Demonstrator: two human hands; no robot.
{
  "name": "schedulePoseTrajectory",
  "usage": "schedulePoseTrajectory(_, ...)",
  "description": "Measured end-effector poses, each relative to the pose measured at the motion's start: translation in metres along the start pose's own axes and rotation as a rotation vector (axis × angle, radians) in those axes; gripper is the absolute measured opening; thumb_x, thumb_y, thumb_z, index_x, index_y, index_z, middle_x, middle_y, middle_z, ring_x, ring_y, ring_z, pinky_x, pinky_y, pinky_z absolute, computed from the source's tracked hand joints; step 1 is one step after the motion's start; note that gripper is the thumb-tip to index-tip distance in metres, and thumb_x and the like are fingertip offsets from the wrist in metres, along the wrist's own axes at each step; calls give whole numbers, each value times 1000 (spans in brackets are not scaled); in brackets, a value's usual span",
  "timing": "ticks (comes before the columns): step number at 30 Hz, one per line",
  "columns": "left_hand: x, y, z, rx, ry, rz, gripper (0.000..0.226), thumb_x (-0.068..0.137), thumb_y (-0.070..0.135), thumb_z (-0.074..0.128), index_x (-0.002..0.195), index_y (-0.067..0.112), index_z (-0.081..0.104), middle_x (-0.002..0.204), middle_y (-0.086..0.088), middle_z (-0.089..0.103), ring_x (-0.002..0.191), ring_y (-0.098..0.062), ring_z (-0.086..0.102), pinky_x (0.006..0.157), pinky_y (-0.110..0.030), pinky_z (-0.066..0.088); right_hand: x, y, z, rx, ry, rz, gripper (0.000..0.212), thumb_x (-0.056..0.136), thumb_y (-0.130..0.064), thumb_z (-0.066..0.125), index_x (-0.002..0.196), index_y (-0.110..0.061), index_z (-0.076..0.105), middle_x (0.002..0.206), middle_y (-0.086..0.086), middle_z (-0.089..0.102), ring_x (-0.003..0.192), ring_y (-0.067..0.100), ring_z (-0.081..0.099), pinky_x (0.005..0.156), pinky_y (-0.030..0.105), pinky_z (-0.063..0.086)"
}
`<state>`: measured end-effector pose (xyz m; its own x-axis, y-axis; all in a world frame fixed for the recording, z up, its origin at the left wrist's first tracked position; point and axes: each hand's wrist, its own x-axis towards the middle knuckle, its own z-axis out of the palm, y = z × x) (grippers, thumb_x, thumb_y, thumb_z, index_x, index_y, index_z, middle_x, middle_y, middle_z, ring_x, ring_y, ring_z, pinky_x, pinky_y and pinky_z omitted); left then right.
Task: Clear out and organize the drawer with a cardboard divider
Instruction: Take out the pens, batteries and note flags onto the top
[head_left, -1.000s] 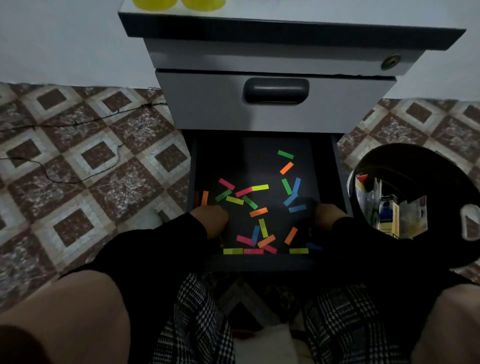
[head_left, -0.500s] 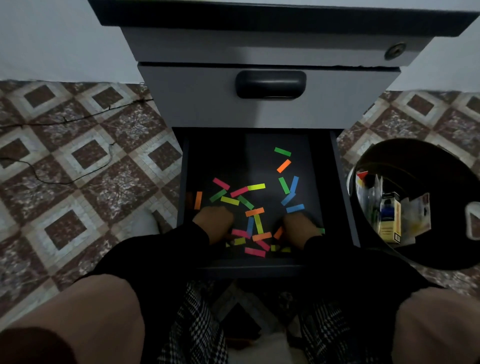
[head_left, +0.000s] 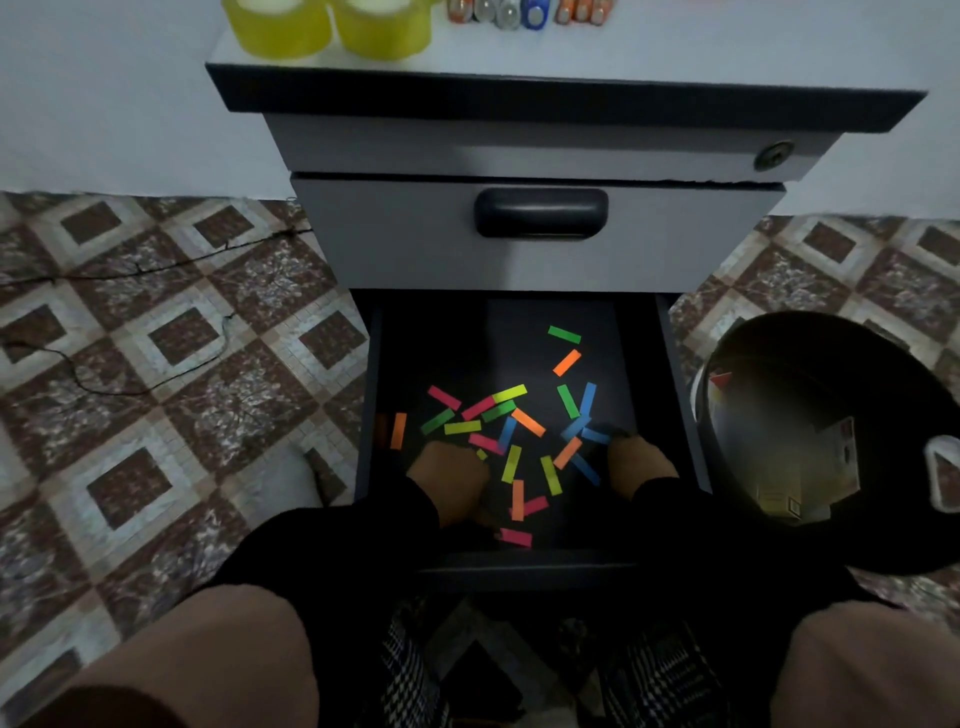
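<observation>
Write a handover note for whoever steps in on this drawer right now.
Left hand and right hand: both down in the open bottom drawer, among the coloured paper strips; too dark to tell whether the fingers hold any.
Black bin stands to the drawer's right, with packaging inside.
Done: drawer open.
Left: strips remain scattered in the drawer; no cardboard divider in view.

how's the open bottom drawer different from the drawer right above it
The bottom drawer is pulled out, so its dark inside shows; the drawer above is pushed in and shows only its grey front. The bottom drawer holds scattered coloured paper strips, with the left hand and right hand reaching into it; nothing of the drawer above's contents can be seen. The drawer above shows a dark recessed handle; the bottom drawer's is out of view. Both belong to the same cabinet.
</observation>
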<state>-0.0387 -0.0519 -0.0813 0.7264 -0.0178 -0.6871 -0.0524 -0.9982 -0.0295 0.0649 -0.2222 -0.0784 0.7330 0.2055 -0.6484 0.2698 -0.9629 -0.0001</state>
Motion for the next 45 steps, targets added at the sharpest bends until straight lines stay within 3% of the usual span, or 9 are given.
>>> schedulePoseTrajectory(6, 4, 8, 3, 0, -26, -15, 51, 90, 55, 48, 103, 7, 59, 85, -5, 53, 77, -16, 54, 72, -29, 44, 4, -10, 6, 105, 10, -83, 32, 96, -9, 44, 127, -2, 51, 127, 15, 57, 117, 29, 56, 97, 32, 44)
schedulePoseTrajectory(10, 5, -7, 0, -146, 203, -121, 41, 91, 48, 50, 107, 12, 59, 108, -6, 62, 99, -20, 61, 80, -31, 45, 13, -21, 3, 232, 87, -182, 25, 92, -11, 54, 116, -7, 59, 117, 12, 63, 110, 26, 60, 91, 28, 46)
schedulePoseTrajectory(13, 9, -19, 5, -363, 369, -254, 44, 91, 37, 54, 128, 13, 46, 130, -8, 49, 118, -24, 50, 92, -34, 45, 25, -27, -10, 434, 199, -187, 17, 92, -12, 55, 106, -8, 63, 110, 11, 66, 102, 22, 63, 88, 30, 50)
schedulePoseTrajectory(19, 25, -21, 19, -684, 260, -476, 75, 91, 35, 53, 147, 5, 14, 149, -19, 21, 136, -36, 27, 113, -43, 23, 59, -25, -33, 416, 367, -286, 46, 87, -8, 57, 132, -2, 47, 132, 19, 45, 123, 33, 45, 103, 31, 34)
schedulePoseTrajectory(24, 24, -19, 27, -570, 292, -351, 66, 96, 19, 43, 150, 9, 6, 157, -16, 5, 145, -32, 11, 117, -40, 16, 81, -33, -48, 200, 139, -352, 73, 87, -10, 55, 149, -8, 18, 158, 9, 7, 146, 28, 11, 118, 36, 17)
schedulePoseTrajectory(32, 21, -22, 18, -437, 298, -4, 71, 95, 13, 46, 151, 20, 4, 159, -4, 2, 147, -19, 1, 120, -36, 10, 37, -31, -29, 17, 41, -529, 52, 92, -16, 54, 142, -16, 39, 155, 2, 23, 142, 18, 25, 114, 23, 22)
schedulePoseTrajectory(35, 17, -22, 11, -436, 434, -92, 71, 91, 28, 55, 149, 25, 15, 157, -1, 13, 144, -22, 14, 116, -39, 22, 25, -14, -29, 109, 32, -407, 59, 86, -27, 65, 139, -20, 41, 145, 5, 40, 129, 22, 45, 107, 29, 38)
schedulePoseTrajectory(39, 12, -20, 12, -453, 296, -160, 93, 78, 51, 65, 149, 33, 7, 157, -5, 9, 143, -30, 14, 108, -48, 34, 19, 2, -19, 118, -21, -65, 89, 76, -26, 76, 145, -14, 21, 149, 16, 15, 132, 39, 36, 107, 41, 38)
schedulePoseTrajectory(45, 10, -12, 11, -346, 344, -159, 60, 90, 32, 55, 144, 25, 29, 149, -7, 27, 134, -28, 30, 97, -39, 44, 2, -36, 14, 121, 132, -101, 57, 92, -7, 51, 142, -14, 24, 143, 15, 24, 127, 34, 44, 102, 41, 39)
